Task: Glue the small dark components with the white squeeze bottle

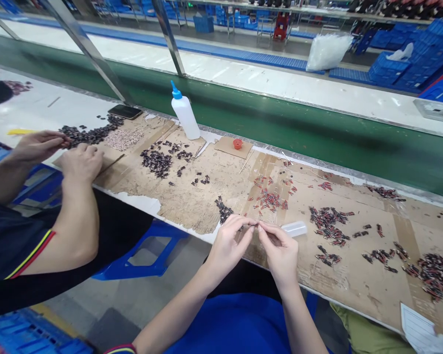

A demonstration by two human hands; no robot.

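Note:
Over the table's near edge, my left hand (229,246) and my right hand (281,251) meet fingertip to fingertip. Both pinch one small dark part (257,225), mostly covered by the fingers, so its exact kind cannot be made out. Just left of my fingers lies a pile of small black parts (223,209). Behind them are scattered small red parts (271,199). A clear plastic tube-like piece (294,228) rests beside my right hand. Farther right sits a heap of black-and-red parts (328,223).
A white squeeze bottle (185,118) with a blue nozzle stands at the back, near a red cap (237,143) on cardboard. To the left, a co-worker's hands (81,162) handle small parts by a phone (125,112). A green conveyor side (280,123) runs behind.

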